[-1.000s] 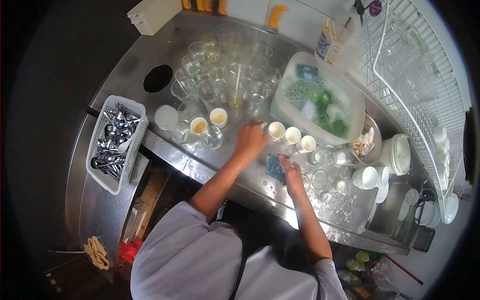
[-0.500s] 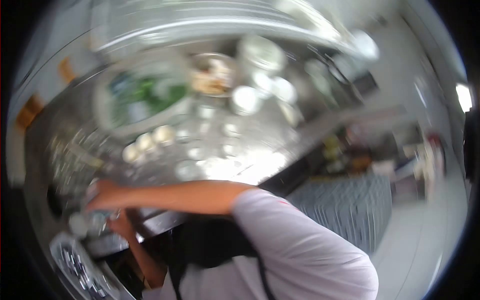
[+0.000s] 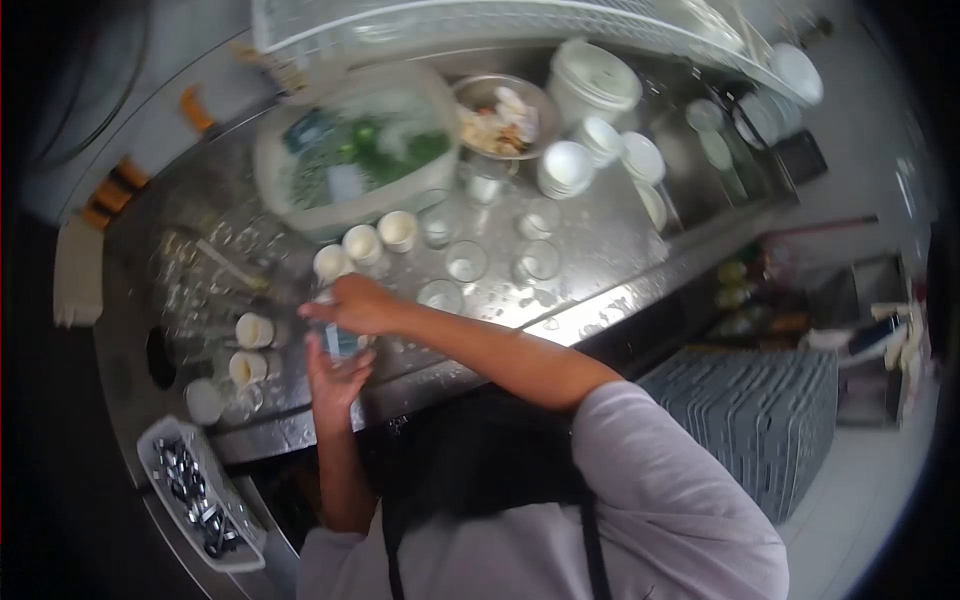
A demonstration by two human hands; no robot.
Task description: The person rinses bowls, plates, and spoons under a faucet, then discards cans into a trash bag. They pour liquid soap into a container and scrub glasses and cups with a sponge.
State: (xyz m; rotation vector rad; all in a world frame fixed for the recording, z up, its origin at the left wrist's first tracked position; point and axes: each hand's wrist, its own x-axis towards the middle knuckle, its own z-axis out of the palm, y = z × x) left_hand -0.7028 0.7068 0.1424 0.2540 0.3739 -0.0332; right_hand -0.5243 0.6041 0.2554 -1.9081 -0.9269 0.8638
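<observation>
A clear drinking glass [image 3: 345, 341] is between my two hands above the front of the steel counter. My left hand [image 3: 337, 384] cups it from below, thumb on one side and fingers on the other. Over its upper end, my right hand [image 3: 358, 304] is closed, with a small pale bit showing at the fingers; what it grips is hidden. Close behind my right hand stands a row of white cups [image 3: 362, 244]. Two more white cups [image 3: 250, 368] lie tilted to the left, beside many clear glasses [image 3: 205, 285].
A white tub [image 3: 275, 190] holds water and green items. Beside it stand a metal bowl of scraps [image 3: 545, 110], a white bucket [image 3: 596, 85] and stacked white cups [image 3: 566, 168]. Glasses [image 3: 465, 262] stand on the wet counter. A cutlery basket [image 3: 255, 540] is front left; grey crates [image 3: 745, 420] are right.
Both hands have moved right, from the left end of the counter to near the white cup row, with the glass between them. The view has shifted and become sharper.
</observation>
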